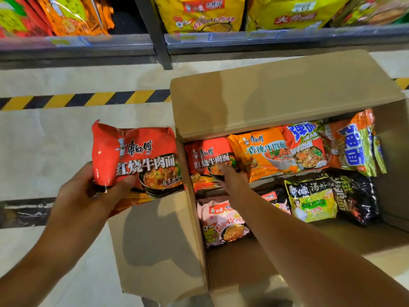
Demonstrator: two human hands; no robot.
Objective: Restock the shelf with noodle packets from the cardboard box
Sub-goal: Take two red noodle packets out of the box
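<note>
- Noodle packets are seen inside the open cardboard box (276,103), which stands on the floor in front of the shelf (77,44).
- One red noodle packet (135,160) is held just outside the box, at its left wall, by the left hand (88,196); the thumb is laid on the front of the packet and the fingers are curled behind its lower left corner.
- The right hand (230,176) is reached into the box, and its fingers are placed on a second red packet (210,162) lying at the far left corner of the box. It cannot be told whether this packet is gripped or only touched, because the fingers are blurred.
- An orange packet (263,154) is lying just beside the second red packet, further inside the box.
- A pink packet (221,224), a yellow-green packet (312,200) and a black packet (354,196) are lying in the near part of the box.
- Beyond the box, yellow packs (199,14) are stood on the shelf.
- A black-and-yellow striped line (84,99) is marked on the floor left of the box.
</note>
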